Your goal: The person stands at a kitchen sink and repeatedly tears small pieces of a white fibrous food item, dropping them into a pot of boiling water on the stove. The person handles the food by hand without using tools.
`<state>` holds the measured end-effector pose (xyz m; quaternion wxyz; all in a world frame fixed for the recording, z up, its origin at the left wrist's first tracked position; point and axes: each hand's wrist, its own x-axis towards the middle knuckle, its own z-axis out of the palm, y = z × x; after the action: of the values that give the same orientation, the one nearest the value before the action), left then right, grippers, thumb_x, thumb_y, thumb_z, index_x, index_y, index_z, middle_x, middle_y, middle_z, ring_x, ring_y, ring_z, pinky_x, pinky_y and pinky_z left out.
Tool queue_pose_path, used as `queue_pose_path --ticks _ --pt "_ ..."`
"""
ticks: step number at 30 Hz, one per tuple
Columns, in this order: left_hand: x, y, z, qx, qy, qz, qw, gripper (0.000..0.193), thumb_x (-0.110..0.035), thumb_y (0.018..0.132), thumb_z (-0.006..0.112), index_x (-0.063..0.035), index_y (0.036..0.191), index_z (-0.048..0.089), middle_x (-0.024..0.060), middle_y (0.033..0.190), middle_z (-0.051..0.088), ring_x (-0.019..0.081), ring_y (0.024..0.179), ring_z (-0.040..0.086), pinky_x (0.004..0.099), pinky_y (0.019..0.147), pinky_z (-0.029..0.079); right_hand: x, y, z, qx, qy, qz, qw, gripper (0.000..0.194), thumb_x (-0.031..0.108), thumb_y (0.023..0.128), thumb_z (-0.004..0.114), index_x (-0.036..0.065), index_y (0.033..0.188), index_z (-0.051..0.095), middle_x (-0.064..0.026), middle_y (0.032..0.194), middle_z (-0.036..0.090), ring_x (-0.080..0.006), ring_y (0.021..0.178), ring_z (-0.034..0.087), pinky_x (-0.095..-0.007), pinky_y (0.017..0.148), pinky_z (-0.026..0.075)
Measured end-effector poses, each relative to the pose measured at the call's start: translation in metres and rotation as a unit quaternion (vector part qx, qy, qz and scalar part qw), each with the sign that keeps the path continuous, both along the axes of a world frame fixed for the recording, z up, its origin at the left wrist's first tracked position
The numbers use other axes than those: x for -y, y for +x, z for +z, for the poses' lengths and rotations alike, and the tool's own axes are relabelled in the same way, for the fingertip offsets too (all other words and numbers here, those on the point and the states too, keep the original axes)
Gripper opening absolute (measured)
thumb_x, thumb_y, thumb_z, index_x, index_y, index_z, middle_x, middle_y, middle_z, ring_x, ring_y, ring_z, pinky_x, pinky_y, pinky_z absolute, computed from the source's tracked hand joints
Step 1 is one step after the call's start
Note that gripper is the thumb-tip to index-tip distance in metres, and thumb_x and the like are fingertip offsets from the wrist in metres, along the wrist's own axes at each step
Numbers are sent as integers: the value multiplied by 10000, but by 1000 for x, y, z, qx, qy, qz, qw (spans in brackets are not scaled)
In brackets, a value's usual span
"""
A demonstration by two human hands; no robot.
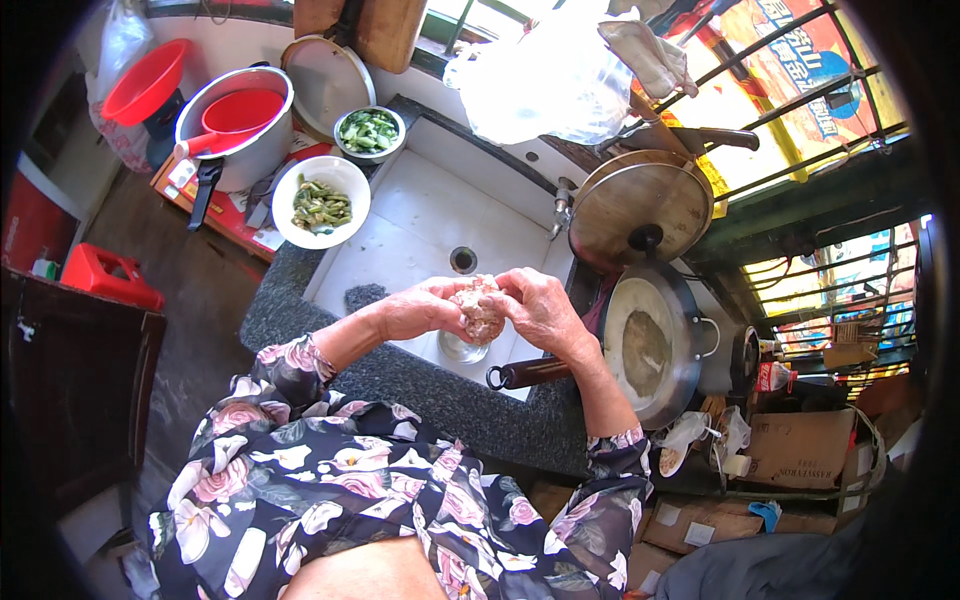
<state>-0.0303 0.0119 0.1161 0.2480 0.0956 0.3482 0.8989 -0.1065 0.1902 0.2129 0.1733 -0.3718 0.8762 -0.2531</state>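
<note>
My left hand (424,308) and my right hand (541,309) together grip a lumpy, pinkish-beige clump (480,315). Whether it is minced meat or something else cannot be settled. Both hands are over the white-tiled sink (420,202), below its round drain (463,259) in the picture. Partly hidden under the clump, a clear glass or bowl (463,351) stands in the sink. A dark scouring pad (365,297) lies left of my left hand. Close to my right wrist is the brown handle (531,373) of a wok (686,352) containing cloudy liquid.
On the left are a bowl of cooked green beans (352,217), a bowl of chopped greens (386,146) and a metal pot (270,142) holding a red ladle (244,112). A tap (561,206) and a glass-lidded pan (630,202) border the sink's right side. Dark granite (442,405) edges the front.
</note>
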Motion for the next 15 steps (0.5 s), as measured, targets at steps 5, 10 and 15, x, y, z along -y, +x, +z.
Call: queue_pose_path --ticks 5,10,15 --pt "-10 -2 -6 53 4 9 999 403 -221 852 666 -63 1197 530 45 1073 594 119 969 598 269 805 542 -3 7 -5 18 6 -53 998 232 218 810 656 -10 851 631 -187 816 643 -307 787 641 -373 713 507" --pt "-17 -4 -13 44 -63 28 997 271 -241 870 649 -72 1073 588 37 959 620 122 841 616 273 723 558 -11 6 -5 123 -48 -79 988 206 168 820 680 -29 875 659 -94 741 658 -147 669 617 -280 625 500" --pt "-12 -3 -17 81 -25 45 995 251 -211 861 646 -71 1061 588 60 974 633 155 868 632 315 740 560 -19 5 -4 159 -79 -141 974 190 164 844 665 -17 899 679 -72 715 667 -99 656 610 -260 605 502"
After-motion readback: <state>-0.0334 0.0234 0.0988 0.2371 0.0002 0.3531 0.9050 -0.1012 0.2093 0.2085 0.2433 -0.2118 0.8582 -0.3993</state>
